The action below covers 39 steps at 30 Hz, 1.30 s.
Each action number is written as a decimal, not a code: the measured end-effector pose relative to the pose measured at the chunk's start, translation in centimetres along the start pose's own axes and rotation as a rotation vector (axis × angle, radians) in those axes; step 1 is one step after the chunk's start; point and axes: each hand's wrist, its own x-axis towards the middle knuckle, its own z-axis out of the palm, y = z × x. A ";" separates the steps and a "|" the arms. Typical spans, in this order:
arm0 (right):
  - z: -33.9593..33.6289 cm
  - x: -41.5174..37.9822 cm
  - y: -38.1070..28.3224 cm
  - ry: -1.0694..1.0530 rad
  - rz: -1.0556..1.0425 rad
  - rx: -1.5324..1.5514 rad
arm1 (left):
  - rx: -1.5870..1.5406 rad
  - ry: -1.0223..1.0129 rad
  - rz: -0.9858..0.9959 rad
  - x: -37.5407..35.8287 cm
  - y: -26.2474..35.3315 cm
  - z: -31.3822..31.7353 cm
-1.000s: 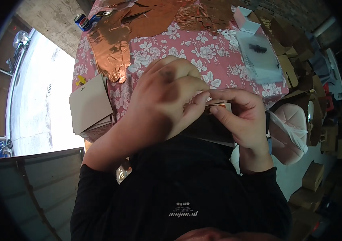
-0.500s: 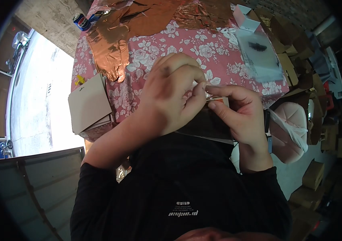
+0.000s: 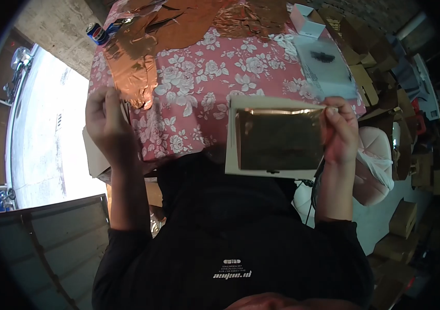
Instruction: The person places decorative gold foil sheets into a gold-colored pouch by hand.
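My right hand [image 3: 341, 132] grips the right edge of a pale cardboard sheet [image 3: 233, 139], thumb in front. Over most of that sheet lies a shiny copper-coloured foil sheet [image 3: 282, 139], its top edge creased and catching light. A small dark mark shows at its lower edge. Away to the left, my left hand [image 3: 109, 124] is raised with fingers curled and pressed together; whatever they hold, if anything, I cannot make out. It is in front of the stack of cardboard sheets [image 3: 94, 155] at the table's left edge, partly hiding it.
A pink floral cloth [image 3: 189, 103] covers the table. Copper foil pieces [image 3: 132, 64], a blue can [image 3: 96, 33], a small white box [image 3: 307, 20] and a clear plastic bag [image 3: 328, 67] lie on it. A padded stool [image 3: 374, 155] and cardboard boxes [image 3: 405, 219] stand at right.
My hands have moved apart: the left has gone far left toward the cardboard stack. The right has moved slightly right, and the foil-covered sheet now faces me in full.
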 end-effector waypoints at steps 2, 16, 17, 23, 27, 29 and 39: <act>-0.7 0.6 -0.1 0.163 0.007 0.037 | -0.009 -0.032 -0.157 -2.9 0.6 -0.8; 0.8 2.9 0.2 0.014 0.026 0.172 | 0.447 -1.512 0.090 -15.9 -9.8 1.3; 0.8 2.9 0.3 0.011 0.041 0.169 | 0.346 -1.588 0.031 -16.4 -11.3 1.1; 1.3 2.7 0.4 0.032 0.085 0.151 | 0.692 -1.373 0.145 -13.3 -11.6 -2.7; 1.5 2.2 0.1 0.043 0.096 0.123 | 0.512 -1.362 -0.735 -8.9 -4.3 -6.7; 1.7 2.1 0.3 0.032 0.110 0.126 | 0.444 -1.409 -0.580 -7.5 -0.5 -8.5; 6.6 0.4 3.3 -0.134 0.261 0.248 | -0.564 -0.695 -0.419 -8.7 -1.4 -0.7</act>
